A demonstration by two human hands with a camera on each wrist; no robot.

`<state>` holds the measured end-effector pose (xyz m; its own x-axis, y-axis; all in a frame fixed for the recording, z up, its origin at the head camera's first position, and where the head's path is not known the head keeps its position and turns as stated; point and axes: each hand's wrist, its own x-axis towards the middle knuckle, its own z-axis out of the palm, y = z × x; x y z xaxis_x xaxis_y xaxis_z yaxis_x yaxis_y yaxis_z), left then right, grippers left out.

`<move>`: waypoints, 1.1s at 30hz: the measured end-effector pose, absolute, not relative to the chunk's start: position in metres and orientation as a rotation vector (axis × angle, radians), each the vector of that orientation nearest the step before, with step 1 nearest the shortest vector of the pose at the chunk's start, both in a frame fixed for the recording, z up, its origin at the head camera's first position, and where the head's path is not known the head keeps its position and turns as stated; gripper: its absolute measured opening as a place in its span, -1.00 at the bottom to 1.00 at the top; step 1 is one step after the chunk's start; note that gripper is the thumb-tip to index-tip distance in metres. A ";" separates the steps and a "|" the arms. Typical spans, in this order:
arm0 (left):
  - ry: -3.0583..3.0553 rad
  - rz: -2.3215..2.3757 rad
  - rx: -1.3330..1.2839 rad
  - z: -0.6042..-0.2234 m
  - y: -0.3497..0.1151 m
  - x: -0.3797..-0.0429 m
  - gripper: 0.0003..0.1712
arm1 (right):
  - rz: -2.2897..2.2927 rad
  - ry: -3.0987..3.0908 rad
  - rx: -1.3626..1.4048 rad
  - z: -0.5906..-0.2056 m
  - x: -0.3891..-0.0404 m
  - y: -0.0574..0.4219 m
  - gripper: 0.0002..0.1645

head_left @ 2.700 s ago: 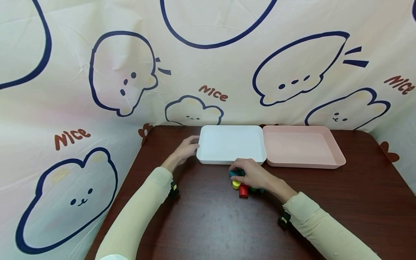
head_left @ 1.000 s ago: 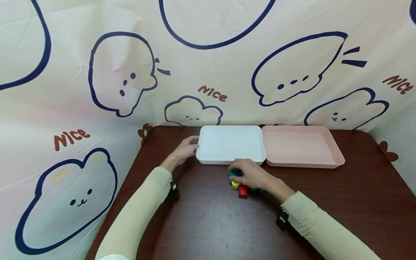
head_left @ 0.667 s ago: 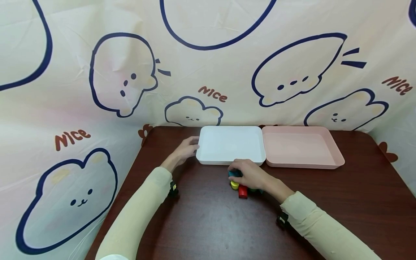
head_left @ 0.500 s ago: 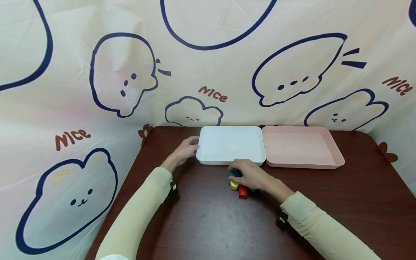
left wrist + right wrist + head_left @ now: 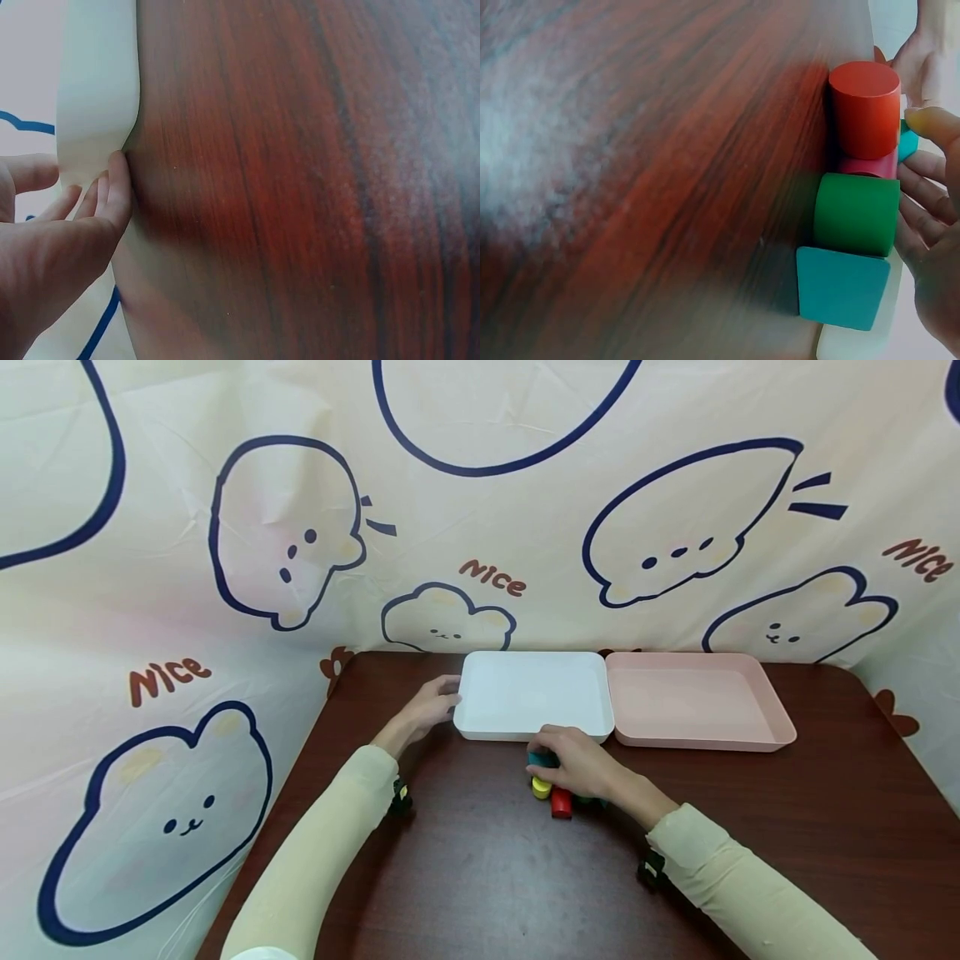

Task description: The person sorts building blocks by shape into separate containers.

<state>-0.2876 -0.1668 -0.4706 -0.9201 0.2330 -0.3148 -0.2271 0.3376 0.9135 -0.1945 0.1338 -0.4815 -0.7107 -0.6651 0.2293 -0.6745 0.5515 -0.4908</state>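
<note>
My right hand (image 5: 581, 763) is lowered over a small cluster of coloured blocks in front of the trays. Its thumb and fingers pinch a teal block (image 5: 543, 760), partly hidden by the hand. Just below the thumb sits a yellow block (image 5: 542, 788), beside a red cylinder (image 5: 561, 803). The right wrist view shows a pink cylinder (image 5: 871, 165), a green cylinder (image 5: 857, 215) and another teal block (image 5: 841, 288) in a row under the palm. At the far left, my left hand (image 5: 427, 703) rests its loosely extended fingers against the end of the white tray (image 5: 534, 728).
A pink tray (image 5: 705, 739) stands against the right side of the white one, both near the back edge of the dark wooden table (image 5: 480, 877). Behind it hangs a printed cloth (image 5: 547, 527). Black wrist cameras sit at both cuffs.
Both hands stay almost still. The yellow block has shifted very slightly left of the red cylinder, and the pink bit visible under the right palm at first is now hidden.
</note>
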 end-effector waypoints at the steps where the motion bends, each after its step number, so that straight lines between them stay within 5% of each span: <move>1: 2.218 1.608 0.006 -0.471 -0.167 -0.288 -0.39 | 0.881 -2.746 1.186 -0.482 -0.195 0.134 -0.77; 33: 2.205 1.626 0.007 -0.467 -0.165 -0.285 -0.38 | 1.103 -2.702 1.027 -0.444 -0.215 0.146 -0.73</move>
